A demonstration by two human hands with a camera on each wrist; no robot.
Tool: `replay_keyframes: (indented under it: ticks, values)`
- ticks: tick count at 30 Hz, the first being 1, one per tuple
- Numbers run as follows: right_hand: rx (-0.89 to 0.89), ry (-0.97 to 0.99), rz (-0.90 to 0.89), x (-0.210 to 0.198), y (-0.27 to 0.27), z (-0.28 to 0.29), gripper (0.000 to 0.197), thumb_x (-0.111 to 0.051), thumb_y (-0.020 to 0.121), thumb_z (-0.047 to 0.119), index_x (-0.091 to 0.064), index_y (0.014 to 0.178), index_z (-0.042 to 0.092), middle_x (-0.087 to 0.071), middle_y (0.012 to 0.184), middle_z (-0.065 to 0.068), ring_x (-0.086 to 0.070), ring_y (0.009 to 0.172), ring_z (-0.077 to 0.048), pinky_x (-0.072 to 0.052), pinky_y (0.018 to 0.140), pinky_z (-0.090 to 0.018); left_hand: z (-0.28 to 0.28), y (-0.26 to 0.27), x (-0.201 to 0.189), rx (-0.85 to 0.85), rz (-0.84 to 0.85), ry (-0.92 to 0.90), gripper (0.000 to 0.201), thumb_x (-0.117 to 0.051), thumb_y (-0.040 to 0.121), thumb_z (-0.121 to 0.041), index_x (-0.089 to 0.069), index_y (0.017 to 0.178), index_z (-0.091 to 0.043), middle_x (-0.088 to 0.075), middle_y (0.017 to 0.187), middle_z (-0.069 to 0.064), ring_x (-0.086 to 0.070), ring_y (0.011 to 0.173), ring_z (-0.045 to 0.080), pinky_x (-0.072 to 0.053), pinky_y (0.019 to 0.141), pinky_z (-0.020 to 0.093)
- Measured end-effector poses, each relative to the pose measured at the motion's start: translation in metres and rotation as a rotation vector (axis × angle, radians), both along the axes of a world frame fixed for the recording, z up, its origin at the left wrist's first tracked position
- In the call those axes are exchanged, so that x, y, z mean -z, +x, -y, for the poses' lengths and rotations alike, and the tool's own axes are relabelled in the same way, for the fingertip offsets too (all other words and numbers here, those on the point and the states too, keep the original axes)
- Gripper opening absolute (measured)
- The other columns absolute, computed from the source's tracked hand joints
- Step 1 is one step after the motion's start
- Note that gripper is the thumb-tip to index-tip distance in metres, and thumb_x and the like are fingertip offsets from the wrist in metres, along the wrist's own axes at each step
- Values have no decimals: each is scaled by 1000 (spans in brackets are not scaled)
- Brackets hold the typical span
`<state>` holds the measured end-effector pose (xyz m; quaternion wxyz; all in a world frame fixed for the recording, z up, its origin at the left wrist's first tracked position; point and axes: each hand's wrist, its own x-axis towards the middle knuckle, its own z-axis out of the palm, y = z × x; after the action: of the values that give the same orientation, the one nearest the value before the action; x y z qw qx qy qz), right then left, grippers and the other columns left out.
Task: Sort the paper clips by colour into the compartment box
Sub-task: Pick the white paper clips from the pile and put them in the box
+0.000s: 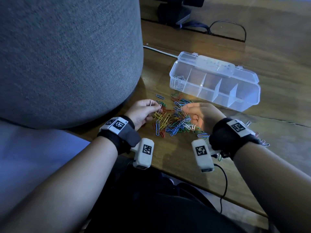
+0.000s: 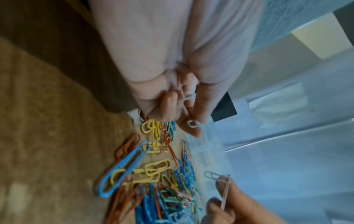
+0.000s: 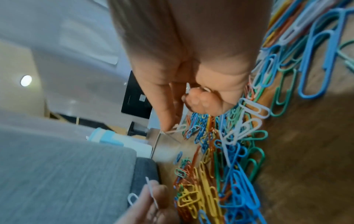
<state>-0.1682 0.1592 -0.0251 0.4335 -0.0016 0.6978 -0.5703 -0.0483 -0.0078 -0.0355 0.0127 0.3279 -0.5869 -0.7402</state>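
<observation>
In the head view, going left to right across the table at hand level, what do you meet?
Grey cushion → left hand pinching white clips → mixed clip pile → right hand → clear compartment box.

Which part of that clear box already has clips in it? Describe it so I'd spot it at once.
On the wooden table, beyond the pile of coloured clips, lies the open clear box. Go to its end compartment nearest the grey cushion. It alone holds pale clips; the others look empty.

Grey cushion (image 1: 67, 61) walled off the left. Bare tabletop (image 1: 176, 153) lay near the clip pile (image 1: 176, 120); compartment box (image 1: 217, 96) blocked far right.
</observation>
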Motion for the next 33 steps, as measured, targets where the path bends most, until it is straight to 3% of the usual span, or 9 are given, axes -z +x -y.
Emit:
replay_keyframes:
  ticks: [5, 8, 12, 16, 19, 23, 27, 30, 33]
  values:
    - [100, -131, 175, -6, 3, -5, 5, -60, 85, 5, -61, 90, 8, -54, 72, 0, -47, 67, -10, -42, 65, -19, -5, -5, -3, 27, -26, 193, 23, -41, 95, 1, -62, 90, -7, -48, 64, -2, -33, 45, 1, -23, 41, 12]
    - [181, -258, 283, -8, 1, -13, 5, -53, 88, 3, -57, 88, 5, -62, 85, -9, -62, 84, -21, -57, 76, -30, -5, -9, -7, 12, 0, 215, 23, -41, 96, -4, -60, 83, -8, -43, 65, -1, -36, 50, 5, -26, 43, 15]
    - [189, -364, 295, -7, -1, -24, 17, -44, 89, 1, -57, 82, 7, -63, 66, -4, -62, 62, -14, -58, 67, -26, -8, -14, -12, 20, 8, 149, 24, -43, 96, -5, -56, 77, -10, -52, 71, 2, -46, 58, 8, -40, 47, 15]
    - [228, -377, 337, -4, -6, -35, 21, -40, 79, 3, -54, 67, 12, -42, 55, 0, -42, 49, -11, -48, 52, -21, -19, -24, -12, 209, 59, -182, 25, -41, 95, 0, -59, 80, -11, -47, 67, -1, -40, 58, 8, -35, 46, 15]
    - [291, -416, 381, -3, -7, -42, 9, -41, 64, 11, -45, 56, 12, -42, 57, -3, -40, 52, -16, -46, 49, -22, -38, -31, -12, 455, 86, -649, 9, -59, 89, -17, -66, 88, -11, -54, 69, -6, -49, 64, 7, -40, 62, 25]
    - [364, -353, 403, -2, -8, -47, 25, -45, 80, 18, -43, 56, 12, -46, 55, -5, -47, 48, -17, -45, 47, -19, -65, -33, -7, 669, 114, -1030, 14, -67, 82, -29, -66, 91, -18, -55, 76, -3, -58, 81, 19, -40, 69, 26]
    - [34, 121, -202, 7, -5, -46, 25, -58, 86, 9, -52, 62, 11, -38, 54, -3, -33, 35, -8, -27, 37, -15, -69, -34, -1, 748, 134, -1099, 12, -62, 84, -26, -64, 92, -17, -63, 85, 1, -61, 88, 23, -46, 74, 30]
    - [-309, 560, -639, 13, -1, -42, 18, -73, 76, 23, -67, 84, 8, -61, 79, -6, -54, 71, -15, -40, 64, -23, -68, -35, 0, 726, 121, -1082, 10, -62, 85, -23, -64, 92, -16, -67, 92, 4, -61, 90, 23, -46, 75, 30]
    - [-404, 666, -729, 14, 5, -38, 19, -71, 77, 28, -64, 89, 14, -61, 92, -5, -56, 90, -23, -40, 74, -26, -64, -34, 2, 664, 99, -1067, 11, -64, 85, -24, -67, 91, -16, -69, 92, 7, -62, 89, 24, -48, 77, 32]
